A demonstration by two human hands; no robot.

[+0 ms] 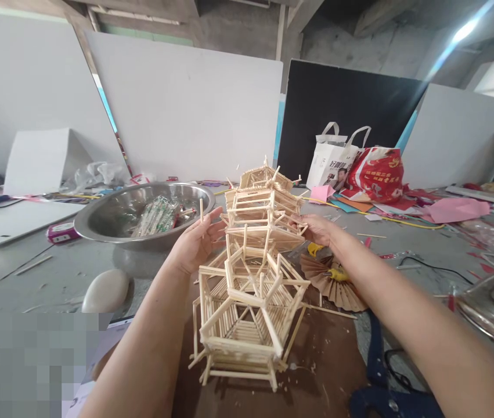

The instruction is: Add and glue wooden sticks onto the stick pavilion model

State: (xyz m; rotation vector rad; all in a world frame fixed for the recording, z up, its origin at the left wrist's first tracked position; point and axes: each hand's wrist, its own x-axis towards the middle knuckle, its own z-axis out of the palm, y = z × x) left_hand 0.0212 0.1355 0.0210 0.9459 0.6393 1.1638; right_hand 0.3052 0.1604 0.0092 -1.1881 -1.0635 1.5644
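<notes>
Wooden tower [247,298] before you: your left hand [194,244] grasps a stick [201,209]; your right hand [317,229] meets the tower's far right side, grip unclear.

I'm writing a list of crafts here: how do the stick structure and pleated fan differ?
The stick structure is pale; the pleated fan is brown. The stick structure is an open lattice, the pleated fan a folded sheet. The stick structure is clearly bigger than the pleated fan.

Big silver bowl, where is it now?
In the head view, the silver bowl is left of the stick tower, beyond the left hand, with a small pink box beside its left rim.
</notes>
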